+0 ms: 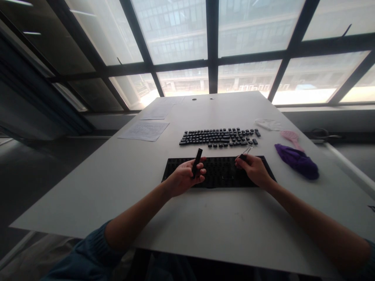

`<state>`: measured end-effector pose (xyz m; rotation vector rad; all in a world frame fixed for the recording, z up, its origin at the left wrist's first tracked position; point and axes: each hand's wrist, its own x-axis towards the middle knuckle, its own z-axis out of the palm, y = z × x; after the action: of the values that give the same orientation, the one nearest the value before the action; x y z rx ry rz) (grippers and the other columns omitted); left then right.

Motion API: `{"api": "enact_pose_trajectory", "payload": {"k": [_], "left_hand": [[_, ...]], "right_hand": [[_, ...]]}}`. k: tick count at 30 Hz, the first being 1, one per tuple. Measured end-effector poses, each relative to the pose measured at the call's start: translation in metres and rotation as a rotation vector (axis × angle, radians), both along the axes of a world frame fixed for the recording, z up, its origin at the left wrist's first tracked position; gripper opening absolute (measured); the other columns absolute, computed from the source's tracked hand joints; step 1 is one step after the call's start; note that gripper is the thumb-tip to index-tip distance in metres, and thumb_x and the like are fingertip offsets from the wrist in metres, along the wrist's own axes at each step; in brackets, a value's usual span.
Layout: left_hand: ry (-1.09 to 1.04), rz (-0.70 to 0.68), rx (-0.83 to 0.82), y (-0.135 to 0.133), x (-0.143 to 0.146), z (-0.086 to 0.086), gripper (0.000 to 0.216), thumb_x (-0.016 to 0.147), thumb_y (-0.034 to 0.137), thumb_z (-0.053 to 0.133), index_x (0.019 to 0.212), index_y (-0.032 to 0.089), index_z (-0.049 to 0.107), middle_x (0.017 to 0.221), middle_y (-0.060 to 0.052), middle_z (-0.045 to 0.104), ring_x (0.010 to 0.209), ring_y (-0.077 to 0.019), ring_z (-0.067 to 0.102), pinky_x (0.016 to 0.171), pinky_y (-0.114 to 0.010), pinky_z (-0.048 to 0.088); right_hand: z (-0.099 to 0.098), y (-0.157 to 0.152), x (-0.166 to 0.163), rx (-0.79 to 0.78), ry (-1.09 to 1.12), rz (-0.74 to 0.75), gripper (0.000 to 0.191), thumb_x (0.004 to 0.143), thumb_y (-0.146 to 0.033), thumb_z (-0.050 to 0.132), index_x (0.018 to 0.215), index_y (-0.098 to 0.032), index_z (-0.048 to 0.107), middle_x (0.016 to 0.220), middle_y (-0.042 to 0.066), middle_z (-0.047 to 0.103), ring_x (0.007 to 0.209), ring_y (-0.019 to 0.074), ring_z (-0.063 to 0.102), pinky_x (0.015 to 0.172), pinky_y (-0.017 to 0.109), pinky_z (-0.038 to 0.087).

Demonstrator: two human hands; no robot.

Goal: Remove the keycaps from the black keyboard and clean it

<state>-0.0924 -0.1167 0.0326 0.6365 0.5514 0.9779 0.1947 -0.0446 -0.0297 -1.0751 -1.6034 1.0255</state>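
Observation:
A black keyboard base (pixel 215 183) lies flat near the table's front edge, its keycaps off and a thin metal wire showing at its lower middle. My left hand (pixel 187 173), over the base's left part, is closed around a long black spacebar keycap (pixel 197 162) that points up and away. Above the right part of the base, my right hand (pixel 255 168) pinches a wire keycap puller (pixel 249 149) with a dark grip; its wire loops point away from me. Just beyond the base, rows of loose black keycaps (pixel 211 137) lie arranged in keyboard order.
On the white table (pixel 117 195), paper sheets (pixel 145 130) lie at the left. To the right are a purple cloth (pixel 297 162), a pink brush-like item (pixel 291 137) and a crumpled white wrapper (pixel 268 124). Windows (pixel 249 74) stand behind the far edge.

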Motion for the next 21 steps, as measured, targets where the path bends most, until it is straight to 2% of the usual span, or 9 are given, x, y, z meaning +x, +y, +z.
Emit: {"api": "enact_pose_trajectory", "payload": {"k": [9,16,21], "left_hand": [[0.039,0.050,0.023,-0.0023,0.0009,0.0002,0.058,0.064,-0.005,0.056,0.119,0.011,0.060,0.091,-0.003,0.055,0.093,-0.0166,0.058,0.089,-0.034,0.050],[0.056,0.113,0.059,-0.0044,0.0036,0.0019,0.057,0.065,-0.003,0.058,0.120,0.013,0.057,0.094,-0.003,0.059,0.098,-0.0184,0.062,0.103,-0.046,0.047],[0.070,0.148,0.063,-0.0052,0.0061,-0.0009,0.061,0.063,-0.003,0.058,0.122,0.013,0.056,0.093,-0.001,0.059,0.098,-0.0184,0.062,0.107,-0.051,0.044]], "right_hand": [[0.0002,0.0009,0.0003,0.001,0.002,-0.003,0.038,0.082,-0.055,0.067,0.080,-0.017,0.067,0.075,0.006,0.071,0.069,0.0214,0.065,0.067,0.032,0.054],[0.0000,0.0004,0.0002,-0.001,0.008,-0.006,0.037,0.082,-0.055,0.067,0.082,-0.018,0.068,0.075,0.006,0.071,0.069,0.0216,0.065,0.067,0.033,0.055],[-0.0008,0.0010,-0.0004,-0.017,0.030,-0.005,0.039,0.081,-0.056,0.069,0.080,-0.018,0.068,0.074,0.006,0.071,0.069,0.0218,0.066,0.066,0.033,0.055]]}}
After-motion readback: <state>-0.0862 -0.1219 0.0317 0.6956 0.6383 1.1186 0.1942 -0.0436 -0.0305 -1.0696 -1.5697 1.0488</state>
